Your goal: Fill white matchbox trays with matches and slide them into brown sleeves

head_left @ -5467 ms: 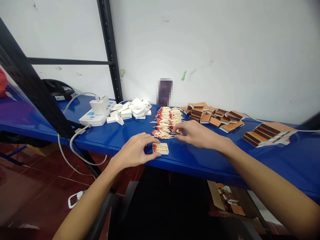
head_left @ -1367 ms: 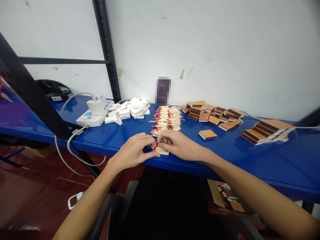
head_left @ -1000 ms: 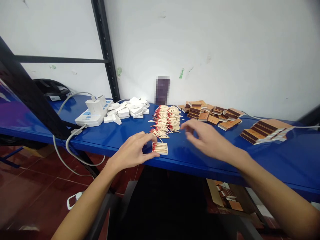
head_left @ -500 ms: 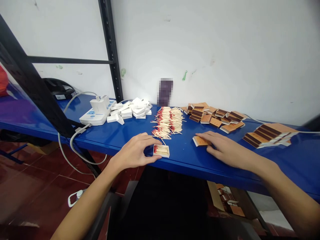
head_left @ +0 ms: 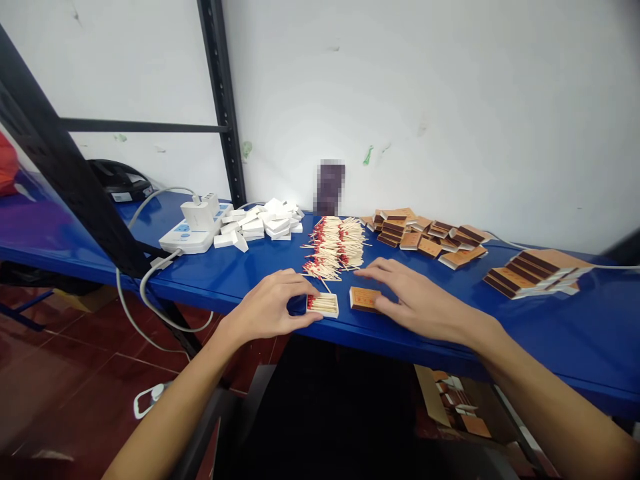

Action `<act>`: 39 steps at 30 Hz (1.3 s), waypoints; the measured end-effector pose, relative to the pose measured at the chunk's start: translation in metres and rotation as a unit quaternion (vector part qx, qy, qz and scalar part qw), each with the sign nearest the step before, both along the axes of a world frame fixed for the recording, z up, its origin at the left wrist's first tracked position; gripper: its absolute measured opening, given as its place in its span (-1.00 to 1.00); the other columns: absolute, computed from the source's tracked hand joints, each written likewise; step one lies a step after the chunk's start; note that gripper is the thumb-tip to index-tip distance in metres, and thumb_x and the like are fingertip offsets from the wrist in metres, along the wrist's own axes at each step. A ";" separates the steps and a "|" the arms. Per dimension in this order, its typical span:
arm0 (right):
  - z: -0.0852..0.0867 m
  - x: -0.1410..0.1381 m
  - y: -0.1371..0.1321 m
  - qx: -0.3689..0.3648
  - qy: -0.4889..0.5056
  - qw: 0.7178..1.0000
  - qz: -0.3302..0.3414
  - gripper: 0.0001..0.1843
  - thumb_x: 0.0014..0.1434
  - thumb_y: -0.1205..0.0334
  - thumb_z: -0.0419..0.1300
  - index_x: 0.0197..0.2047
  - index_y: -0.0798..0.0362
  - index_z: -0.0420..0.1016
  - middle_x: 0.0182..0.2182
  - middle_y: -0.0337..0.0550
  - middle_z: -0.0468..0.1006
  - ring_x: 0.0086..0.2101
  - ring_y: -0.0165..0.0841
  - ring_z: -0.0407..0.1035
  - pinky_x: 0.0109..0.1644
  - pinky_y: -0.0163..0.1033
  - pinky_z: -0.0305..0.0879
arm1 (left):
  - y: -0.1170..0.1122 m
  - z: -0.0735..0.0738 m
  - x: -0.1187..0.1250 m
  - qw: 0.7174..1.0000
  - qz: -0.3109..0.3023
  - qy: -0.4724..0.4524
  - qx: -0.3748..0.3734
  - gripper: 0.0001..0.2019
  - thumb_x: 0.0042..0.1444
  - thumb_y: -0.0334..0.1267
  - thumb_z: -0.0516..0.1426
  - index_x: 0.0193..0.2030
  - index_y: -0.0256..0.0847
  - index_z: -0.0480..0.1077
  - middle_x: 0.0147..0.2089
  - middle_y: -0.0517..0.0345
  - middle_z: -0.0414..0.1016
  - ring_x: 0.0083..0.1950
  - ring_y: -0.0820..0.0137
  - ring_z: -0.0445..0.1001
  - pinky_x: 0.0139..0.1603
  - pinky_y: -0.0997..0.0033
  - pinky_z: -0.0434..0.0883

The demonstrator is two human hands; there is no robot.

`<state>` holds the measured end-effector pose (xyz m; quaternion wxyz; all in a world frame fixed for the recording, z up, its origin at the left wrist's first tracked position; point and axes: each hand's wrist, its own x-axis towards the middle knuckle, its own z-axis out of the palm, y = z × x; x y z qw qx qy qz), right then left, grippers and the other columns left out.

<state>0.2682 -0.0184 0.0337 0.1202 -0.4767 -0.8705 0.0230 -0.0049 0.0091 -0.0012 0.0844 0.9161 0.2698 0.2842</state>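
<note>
The left hand [head_left: 277,303] is clasping a small white tray [head_left: 329,305] near the front edge of the blue surface [head_left: 560,327], its thumb lying along the near side and its fingertips along the far side. Matches are filling this tray, their red heads pointing toward that hand. The right hand [head_left: 415,297] is holding its thumb and fingers apart; the thumb is touching the right end of an orange matchbox sleeve [head_left: 363,297], while the index finger is reaching out beyond its far side. This sleeve is lying flat, just to the right of the tray and apart from it. Behind the tray, a heap of loose matches [head_left: 334,248] is spreading in two columns, with one match slanting out toward the tray. Farther left, a pile of white trays [head_left: 273,220] is sitting beside a white power strip [head_left: 183,237]. On the right, a jumbled pile of sleeves [head_left: 425,238] is resting near the wall [head_left: 450,100], and a tidier stack of sleeves [head_left: 537,272] is standing farther right. Below, a cardboard box [head_left: 430,399] is holding more sleeves.
</note>
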 end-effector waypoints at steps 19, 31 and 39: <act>0.009 -0.050 0.046 -0.080 -0.046 0.995 0.023 -0.78 0.15 0.37 0.10 -0.52 0.09 0.42 -0.56 -0.20 0.47 -0.50 -0.42 0.25 -0.40 -0.29 0.02 | -0.001 0.000 -0.003 1.000 0.019 -0.001 -0.022 -0.78 0.11 -0.14 0.25 -0.27 -0.20 0.35 -0.28 0.17 0.45 -0.22 0.35 0.39 -0.16 0.36 0.32; 0.004 -0.043 0.049 -0.087 -0.025 0.995 0.029 -0.85 0.12 0.36 0.10 -0.44 0.09 0.47 -0.52 -0.20 0.49 -0.49 -0.42 0.26 -0.40 -0.31 0.04 | -0.002 0.000 -0.002 1.000 0.016 -0.006 -0.025 -0.79 0.11 -0.15 0.26 -0.28 -0.20 0.34 -0.29 0.19 0.44 -0.23 0.36 0.38 -0.17 0.37 0.30; 0.020 -0.043 0.043 -0.118 -0.017 0.992 0.027 -0.89 0.08 0.33 0.13 -0.46 0.07 0.42 -0.56 -0.28 0.41 -0.51 -0.44 0.20 -0.43 -0.32 0.01 | 0.001 0.000 0.000 0.998 0.064 -0.004 -0.028 -0.74 0.12 -0.10 0.25 -0.30 -0.18 0.28 -0.31 0.22 0.41 -0.27 0.37 0.35 -0.22 0.37 0.29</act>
